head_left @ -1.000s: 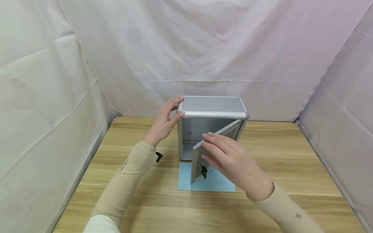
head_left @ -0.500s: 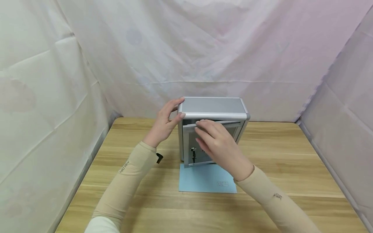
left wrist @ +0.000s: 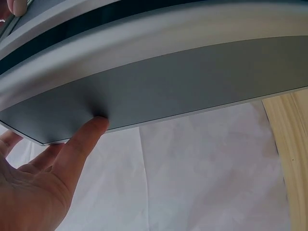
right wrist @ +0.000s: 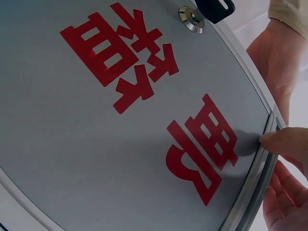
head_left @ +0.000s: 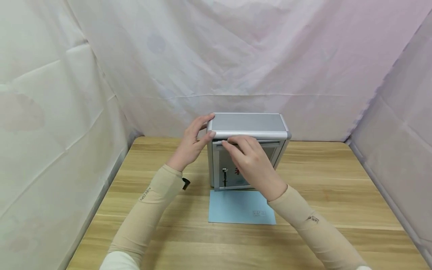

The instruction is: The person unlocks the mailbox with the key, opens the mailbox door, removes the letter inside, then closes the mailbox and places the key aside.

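Note:
A silver-grey metal mailbox (head_left: 248,122) stands upright on the table. My left hand (head_left: 190,146) grips its upper left corner, thumb at the front edge and fingers at the back; one finger (left wrist: 79,149) presses the grey side panel in the left wrist view. My right hand (head_left: 253,161) pinches the top edge of the mailbox door (head_left: 231,157), near its free left corner. The door sits slightly ajar, a thin dark gap along its top. Red characters (right wrist: 202,149) mark its front, partly hidden by my hand in the head view. A black-headed key (right wrist: 216,7) sits in the lock.
A light blue sheet (head_left: 233,206) with a small printed block lies flat in front of the mailbox. The wood-grain table (head_left: 337,187) extends to both sides. Pale cloth curtains (head_left: 236,56) hang behind and at the sides.
The right hand has swung the door inward to the left, from half open to nearly closed. Its fingers have moved onto the door's top edge. The left hand keeps its hold.

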Motion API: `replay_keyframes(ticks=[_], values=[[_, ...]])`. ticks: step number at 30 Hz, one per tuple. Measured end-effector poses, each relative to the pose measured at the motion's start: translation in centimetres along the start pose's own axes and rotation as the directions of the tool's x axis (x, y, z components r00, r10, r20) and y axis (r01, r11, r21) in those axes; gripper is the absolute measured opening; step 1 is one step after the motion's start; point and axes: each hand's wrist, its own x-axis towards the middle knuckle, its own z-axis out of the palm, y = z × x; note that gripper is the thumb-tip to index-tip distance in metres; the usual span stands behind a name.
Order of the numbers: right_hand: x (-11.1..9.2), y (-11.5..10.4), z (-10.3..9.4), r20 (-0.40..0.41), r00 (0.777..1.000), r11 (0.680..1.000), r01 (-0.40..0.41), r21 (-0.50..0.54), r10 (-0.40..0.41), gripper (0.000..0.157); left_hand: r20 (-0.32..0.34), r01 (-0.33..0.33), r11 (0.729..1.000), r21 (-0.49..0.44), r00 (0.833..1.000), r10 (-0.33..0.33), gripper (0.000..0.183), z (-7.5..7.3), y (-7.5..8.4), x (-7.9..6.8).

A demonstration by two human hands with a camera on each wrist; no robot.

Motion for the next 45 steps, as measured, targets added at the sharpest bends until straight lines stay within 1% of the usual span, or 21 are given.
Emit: replay_keyframes(ticks=[3,4,10,12,15,19,23,26,28,30,33,35,37,39,41,43,45], values=[[0.0,0.2,0.1,-0.005,1.000,1.000,0.004,-0.019,-0.004,0.034,0.003,0.004,1.000,-0.006,1.000,-0.004,0.052,0.1,-0.2,0.1],[0.0,0.3,0.2,-0.006,1.000,1.000,0.005,-0.024,-0.005,0.034,0.003,0.004,1.000,-0.008,1.000,-0.004,0.052,0.2,-0.5,0.1],[0.1,0.6,0.4,-0.005,1.000,0.999,0.016,-0.045,-0.016,0.034,-0.007,-0.002,1.000,-0.016,1.000,0.001,0.053,1.0,-3.6,0.5],[0.1,0.7,0.5,-0.005,1.000,0.999,0.017,-0.049,-0.017,0.034,-0.011,-0.001,1.000,-0.012,1.000,0.001,0.055,1.1,-4.1,0.6],[0.1,0.8,0.6,-0.006,1.000,0.999,0.017,-0.050,-0.017,0.031,-0.015,0.003,1.000,-0.008,1.000,-0.003,0.057,1.1,-4.3,0.6],[0.0,0.8,0.7,-0.005,1.000,0.999,0.014,-0.050,-0.014,0.029,-0.016,0.006,1.000,-0.005,1.000,-0.006,0.059,1.1,-4.2,0.6],[-0.2,0.7,0.5,-0.006,1.000,0.999,0.020,-0.036,-0.020,0.028,-0.015,-0.003,1.000,-0.008,1.000,0.003,0.057,1.1,-4.3,0.6],[-0.6,0.5,0.5,-0.003,0.999,0.999,0.035,0.006,-0.035,0.026,-0.014,-0.012,1.000,-0.012,1.000,0.012,0.055,1.1,-4.4,0.6],[-1.0,0.3,0.6,0.015,0.999,0.998,0.038,0.048,-0.039,0.025,-0.015,-0.017,1.000,-0.017,1.000,0.017,0.054,1.1,-4.2,0.6],[-1.7,0.0,0.9,0.047,0.999,0.996,0.014,0.093,-0.018,0.022,-0.012,-0.018,1.000,-0.015,1.000,0.018,0.054,0.9,-3.0,0.5],[-3.1,-0.6,1.7,0.108,0.992,0.985,-0.082,0.155,0.065,0.019,-0.012,-0.016,1.000,-0.015,1.000,0.016,0.057,0.5,-1.4,0.3],[-4.1,-1.0,2.4,0.159,0.976,0.970,-0.174,0.168,0.148,0.018,-0.012,-0.019,1.000,-0.012,1.000,0.019,0.057,0.2,-0.4,0.2],[-5.0,-1.5,3.2,0.216,0.950,0.953,-0.260,0.159,0.223,0.020,-0.014,-0.022,1.000,-0.008,1.000,0.021,0.055,0.1,-0.3,0.1],[-5.6,-2.0,3.9,0.277,0.916,0.934,-0.334,0.126,0.290,0.023,-0.013,-0.025,1.000,-0.001,1.000,0.025,0.052,0.1,-0.2,0.1],[-5.9,-2.3,4.3,0.330,0.880,0.914,-0.393,0.105,0.340,0.025,-0.014,-0.027,1.000,0.004,1.000,0.027,0.052,0.1,-0.2,0.1],[-6.1,-2.6,4.7,0.373,0.846,0.889,-0.446,0.104,0.381,0.026,-0.013,-0.024,1.000,0.008,1.000,0.024,0.052,0.0,-0.2,0.1],[-6.1,-2.8,5.1,0.404,0.817,0.866,-0.489,0.107,0.411,0.028,-0.012,-0.020,1.000,0.007,1.000,0.020,0.052,0.0,-0.2,0.0]])
